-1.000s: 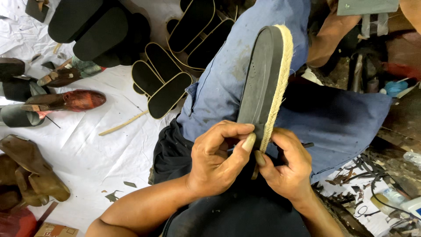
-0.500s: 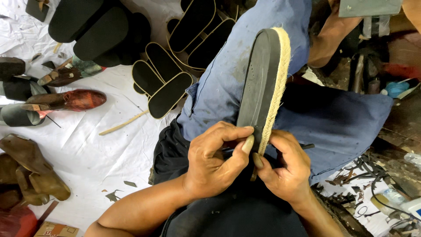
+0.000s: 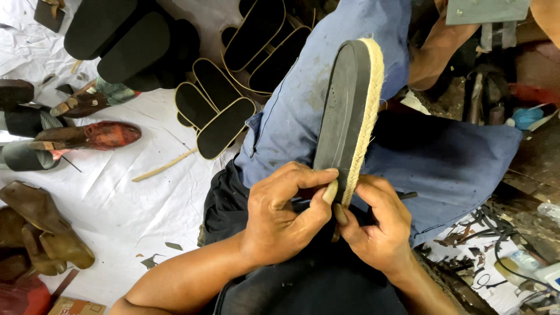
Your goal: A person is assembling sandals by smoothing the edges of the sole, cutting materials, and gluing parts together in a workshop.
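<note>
While you sit with your knees drawn up in the middle of the frame, both your hands meet at the lower end of a dark shoe sole [image 3: 344, 116] that stands on edge, running from the lower centre up toward the top right; a band of pale braided rope [image 3: 366, 125] follows its right edge, touching the rubber all the way up and curling over the toe. Your left hand [image 3: 283, 219] is clenched about the heel end from the left, its fingers [image 3: 303, 181] wrapped over the dark face and the thumb pressed up against the rope; your right hand [image 3: 376, 227] closes in from the right, its fingertips pinching the same rope just below the left thumb, so the sole rises straight out from between the two grips; whether the right hand also holds a tool I cannot tell. Behind the sole lies your blue trouser leg [image 3: 315, 93], and a blue cloth [image 3: 455, 163] spreads to the right. At the upper centre a fan of flat black insoles with pale edging [image 3: 224, 125] rests on the white sheet [image 3: 116, 198] covering the floor; a reddish-brown shoe [image 3: 93, 137] lies at the left edge, and brown leather shoes [image 3: 41, 227] sit at the lower left, well apart from your hands.
</note>
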